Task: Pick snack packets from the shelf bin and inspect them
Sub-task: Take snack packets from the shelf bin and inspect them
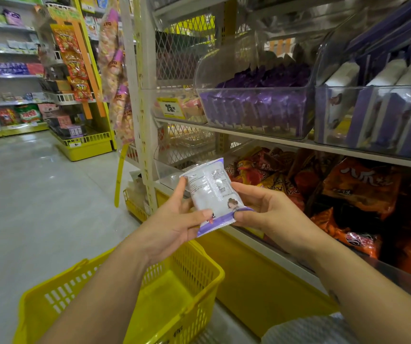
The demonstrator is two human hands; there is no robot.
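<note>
A white snack packet (212, 192) with purple ends and small printed text is held up in front of the shelf, its back side facing me. My left hand (174, 219) grips its left edge, thumb on the lower purple seam. My right hand (261, 209) holds its right edge with curled fingers. On the shelf above stands a clear plastic bin (256, 127) full of purple packets. A second clear bin (373, 120) to the right holds purple and white packets.
An empty yellow shopping basket (135, 294) sits on the floor below my arms. Orange and red snack bags (348, 194) fill the lower shelf at right. A yellow price tag (171, 108) hangs on the shelf. The aisle floor (25, 194) opens to the left.
</note>
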